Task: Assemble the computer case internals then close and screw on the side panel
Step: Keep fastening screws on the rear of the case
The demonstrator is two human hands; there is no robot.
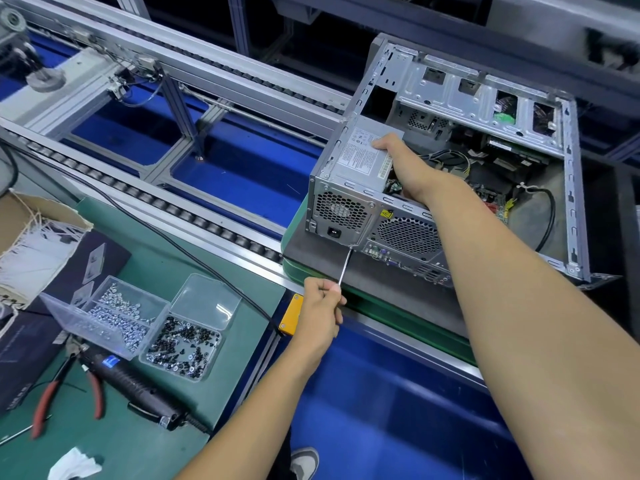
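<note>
Grey steel, the open computer case [568, 188] lies on a dark pad, where the right hand [403, 164] grips the power supply [363, 152] in its rear corner and the left hand [320, 301] pinches a screwdriver [344, 266] against the case's back panel.

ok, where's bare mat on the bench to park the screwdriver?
Free: green mat between the black cable and the screw boxes, and the near strip between the electric driver and white rag. Crowded: left side, with boxes, red-handled pliers and dark cartons. Left hand holds the screwdriver.
</note>
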